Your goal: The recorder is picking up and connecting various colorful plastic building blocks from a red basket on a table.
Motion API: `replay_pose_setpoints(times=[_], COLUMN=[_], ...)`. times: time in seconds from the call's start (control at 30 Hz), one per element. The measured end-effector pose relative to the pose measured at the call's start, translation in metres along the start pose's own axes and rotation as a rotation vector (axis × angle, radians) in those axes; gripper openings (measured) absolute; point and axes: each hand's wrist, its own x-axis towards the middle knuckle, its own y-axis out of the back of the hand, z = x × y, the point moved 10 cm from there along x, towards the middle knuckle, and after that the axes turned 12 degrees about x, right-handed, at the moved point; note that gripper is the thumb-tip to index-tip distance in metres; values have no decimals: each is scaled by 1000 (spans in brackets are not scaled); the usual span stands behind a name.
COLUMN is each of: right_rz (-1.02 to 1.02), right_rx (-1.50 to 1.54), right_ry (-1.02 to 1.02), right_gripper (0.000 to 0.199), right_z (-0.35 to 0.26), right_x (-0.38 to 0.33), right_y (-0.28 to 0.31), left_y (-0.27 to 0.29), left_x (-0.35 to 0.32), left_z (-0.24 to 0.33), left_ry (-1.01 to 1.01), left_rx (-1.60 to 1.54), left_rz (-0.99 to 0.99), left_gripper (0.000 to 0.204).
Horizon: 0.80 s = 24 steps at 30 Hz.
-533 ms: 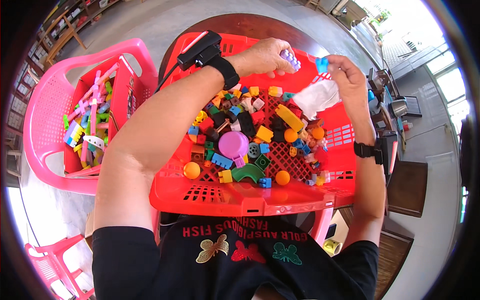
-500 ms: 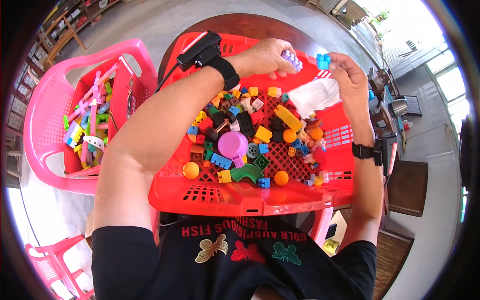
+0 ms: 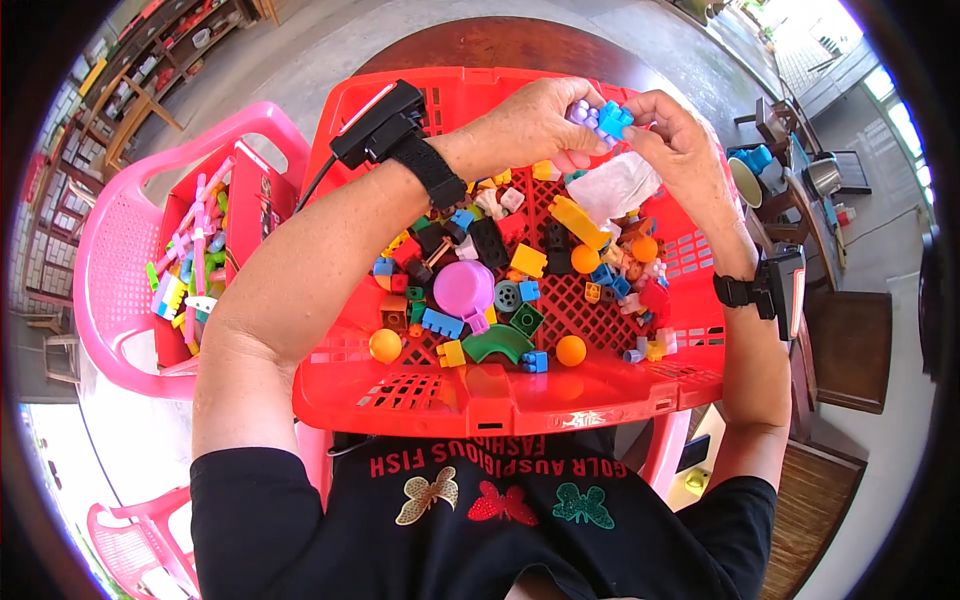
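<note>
Over the far side of the red basket [image 3: 480,405], my left hand [image 3: 545,120] pinches a lilac building block [image 3: 582,114] with round studs. My right hand [image 3: 680,140] is closed on a light-blue building block [image 3: 614,120]. The two blocks meet or overlap in view; whether they are joined I cannot tell. Just below my right hand is a white cloth or tissue [image 3: 612,188]; its upper edge is partly hidden by the fingers. Loose toys fill the basket beneath, among them a purple round cup-like toy [image 3: 464,289], a yellow long block [image 3: 578,222] and a green curved piece [image 3: 498,344].
The basket stands on a dark round table [image 3: 500,45]. To the left, a pink chair [image 3: 115,290] bears a red box [image 3: 262,200] of colourful toy pieces. Several orange balls, one of them an orange ball [image 3: 385,346], lie in the basket. Shelves [image 3: 165,60] stand far left.
My hands have come together, bringing the light-blue block up against the lilac one. The white cloth has shifted slightly left below my right hand. The whole view has turned a little.
</note>
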Motion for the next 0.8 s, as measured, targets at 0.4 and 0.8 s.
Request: replay_pose_setpoints(times=[0.4, 0.8], right_rz=[-15, 157], right_rx=[61, 185], right_ry=[-13, 34], right_gripper=[11, 27], right_z=[-10, -32], right_x=[0, 5], right_y=[-3, 13], left_y=[1, 15], left_x=[-2, -3], left_z=[6, 40], left_ry=[-25, -115], left_rx=[-95, -350], left_rz=[31, 187], left_gripper=[34, 27])
